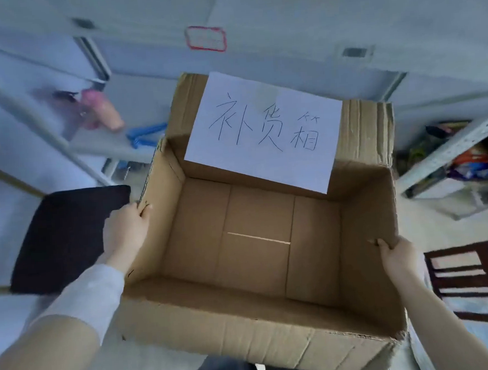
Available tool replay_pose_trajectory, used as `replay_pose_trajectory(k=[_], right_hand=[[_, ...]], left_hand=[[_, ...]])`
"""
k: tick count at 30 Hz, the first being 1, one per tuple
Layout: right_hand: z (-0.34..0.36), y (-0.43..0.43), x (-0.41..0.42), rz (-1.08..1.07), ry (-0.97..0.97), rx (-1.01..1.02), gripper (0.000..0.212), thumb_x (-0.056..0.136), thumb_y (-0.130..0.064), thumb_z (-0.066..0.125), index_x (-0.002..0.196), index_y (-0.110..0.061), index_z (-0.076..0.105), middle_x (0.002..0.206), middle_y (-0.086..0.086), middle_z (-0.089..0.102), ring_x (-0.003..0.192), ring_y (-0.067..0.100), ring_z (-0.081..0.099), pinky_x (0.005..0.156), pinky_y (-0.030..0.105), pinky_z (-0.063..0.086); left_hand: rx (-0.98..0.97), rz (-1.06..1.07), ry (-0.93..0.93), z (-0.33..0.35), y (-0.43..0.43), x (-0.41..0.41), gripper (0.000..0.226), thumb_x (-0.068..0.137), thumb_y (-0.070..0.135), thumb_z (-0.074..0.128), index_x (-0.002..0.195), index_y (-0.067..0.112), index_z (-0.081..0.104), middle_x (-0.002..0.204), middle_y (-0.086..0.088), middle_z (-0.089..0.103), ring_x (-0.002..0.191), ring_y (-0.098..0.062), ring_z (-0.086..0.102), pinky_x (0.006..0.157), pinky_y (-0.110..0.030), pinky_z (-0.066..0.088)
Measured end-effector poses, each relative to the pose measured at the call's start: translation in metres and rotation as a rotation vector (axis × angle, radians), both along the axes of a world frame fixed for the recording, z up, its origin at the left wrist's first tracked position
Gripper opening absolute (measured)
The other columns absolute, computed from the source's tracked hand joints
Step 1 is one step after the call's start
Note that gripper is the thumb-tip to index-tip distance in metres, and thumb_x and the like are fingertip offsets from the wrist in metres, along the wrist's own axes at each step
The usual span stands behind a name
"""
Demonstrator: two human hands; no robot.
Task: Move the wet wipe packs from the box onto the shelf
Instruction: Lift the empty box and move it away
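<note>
While my left hand (126, 230) grips the box (254, 227) rim at nine o'clock and my right hand (398, 258) at four, it is empty; moving seems done.

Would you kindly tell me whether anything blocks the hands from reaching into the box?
Nothing visible does. The box is open at the top and its inside shows only bare cardboard. The left hand and right hand grip its side walls.
</note>
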State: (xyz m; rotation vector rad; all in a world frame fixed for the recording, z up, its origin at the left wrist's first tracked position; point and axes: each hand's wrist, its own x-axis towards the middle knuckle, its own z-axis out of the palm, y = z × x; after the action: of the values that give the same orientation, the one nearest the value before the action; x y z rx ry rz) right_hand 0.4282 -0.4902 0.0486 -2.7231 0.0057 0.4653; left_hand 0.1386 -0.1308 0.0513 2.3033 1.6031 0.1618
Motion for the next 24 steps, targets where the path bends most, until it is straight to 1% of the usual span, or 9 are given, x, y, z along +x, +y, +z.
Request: replay_pose_trajectory(k=[2,3,5,7,9,10,14,19,24], right_hand=[[0.005,0.047,-0.002,0.150,0.005,0.003,0.030,0.094,-0.016,0.051,0.109,0.009,0.058,0.104,0.033,0.063,0.098,0.046,0.059,0.077,0.043,0.046],[0.008,0.069,-0.003,0.220,0.001,-0.005,0.031,0.094,-0.015,0.051,0.110,0.011,0.057,0.106,0.033,0.062,0.099,0.046,0.059,0.077,0.043,0.046],[0.015,0.113,-0.005,0.330,-0.017,-0.038,0.034,0.095,-0.016,0.050,0.113,0.012,0.054,0.107,0.033,0.061,0.099,0.045,0.059,0.071,0.038,0.042],[0.023,0.153,-0.009,0.421,-0.032,-0.051,0.036,0.096,-0.019,0.049,0.115,0.011,0.052,0.108,0.032,0.061,0.100,0.044,0.058,0.070,0.038,0.042],[0.030,0.193,-0.015,0.525,-0.038,-0.027,0.036,0.096,-0.019,0.048,0.117,0.010,0.051,0.112,0.031,0.060,0.103,0.045,0.057,0.081,0.044,0.047],[0.032,0.212,-0.017,0.579,-0.038,-0.013,0.036,0.096,-0.018,0.048,0.120,0.009,0.050,0.115,0.031,0.059,0.106,0.046,0.056,0.085,0.045,0.046],[0.041,0.288,-0.026,0.785,-0.057,-0.010,0.040,0.096,-0.020,0.049,0.122,0.010,0.048,0.120,0.033,0.056,0.112,0.047,0.052,0.090,0.045,0.043],[0.038,0.378,-0.048,1.026,-0.076,-0.005,0.040,0.095,-0.022,0.050,0.117,0.012,0.052,0.118,0.034,0.057,0.113,0.046,0.052,0.090,0.044,0.042],[0.036,0.459,-0.093,1.234,-0.104,0.017,0.038,0.094,-0.021,0.052,0.111,0.012,0.057,0.112,0.035,0.059,0.109,0.047,0.053,0.089,0.043,0.042]], left_hand=[[0.009,0.097,0.004,0.009,0.013,-0.045,0.035,0.094,0.032,0.047,0.069,0.008,0.051,0.064,-0.011,0.057,0.067,-0.037,0.058,0.057,-0.035,0.041],[0.019,0.144,0.001,0.013,0.017,-0.063,0.036,0.094,0.032,0.047,0.064,0.012,0.045,0.060,-0.007,0.052,0.065,-0.035,0.056,0.055,-0.034,0.039],[0.042,0.239,0.000,0.020,0.021,-0.096,0.039,0.095,0.031,0.047,0.059,0.016,0.039,0.056,-0.003,0.047,0.062,-0.033,0.052,0.054,-0.033,0.037],[0.020,0.342,0.007,0.028,0.022,-0.125,0.035,0.095,0.033,0.045,0.069,0.010,0.051,0.067,-0.011,0.058,0.069,-0.036,0.057,0.059,-0.037,0.045],[0.014,0.454,0.006,0.033,0.020,-0.150,0.035,0.095,0.034,0.044,0.090,0.004,0.060,0.081,-0.019,0.064,0.080,-0.040,0.060,0.068,-0.042,0.048],[0.024,0.511,0.003,0.036,0.018,-0.162,0.035,0.095,0.033,0.045,0.095,0.003,0.062,0.085,-0.021,0.065,0.083,-0.041,0.060,0.069,-0.042,0.047],[0.050,0.688,0.044,0.046,0.008,-0.198,0.040,0.095,0.036,0.044,0.098,0.001,0.063,0.092,-0.024,0.064,0.091,-0.044,0.058,0.073,-0.041,0.044],[0.065,0.921,0.082,0.051,-0.013,-0.235,0.039,0.095,0.036,0.045,0.098,0.002,0.065,0.092,-0.023,0.065,0.092,-0.043,0.058,0.067,-0.036,0.036],[0.026,1.092,0.083,0.049,-0.022,-0.261,0.042,0.096,0.034,0.044,0.097,-0.003,0.064,0.095,-0.025,0.065,0.095,-0.043,0.057,0.077,-0.042,0.043]])
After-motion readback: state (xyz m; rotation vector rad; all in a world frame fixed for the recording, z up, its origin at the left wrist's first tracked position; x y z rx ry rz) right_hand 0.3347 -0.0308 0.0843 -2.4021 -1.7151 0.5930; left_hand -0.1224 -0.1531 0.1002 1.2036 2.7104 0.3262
